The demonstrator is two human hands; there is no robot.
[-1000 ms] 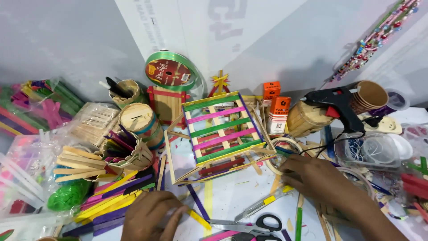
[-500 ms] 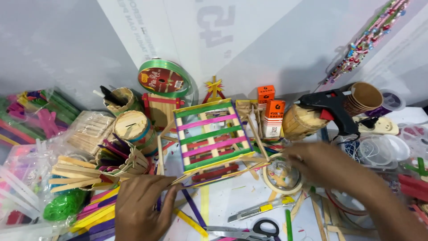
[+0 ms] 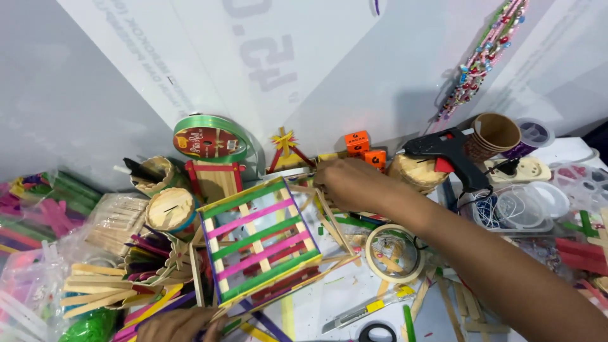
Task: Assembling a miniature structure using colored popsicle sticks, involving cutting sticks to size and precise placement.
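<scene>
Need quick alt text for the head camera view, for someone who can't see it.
Two bare hands tilt a craft-stick frame with green and pink slats: right hand at its top corner, left hand at its base, amid loose sticks, a tape roll and a black glue gun.

Right hand: bare, no glove, no ring or watch in view; forearm bare along its whole visible length to the near right edge, no sleeve or cuff showing. Fingers bare; nails too small to tell.

Left hand: bare, only its back and knuckles showing at the near left edge; wrist cut off by the frame, so any sleeve there cannot be told.
</scene>
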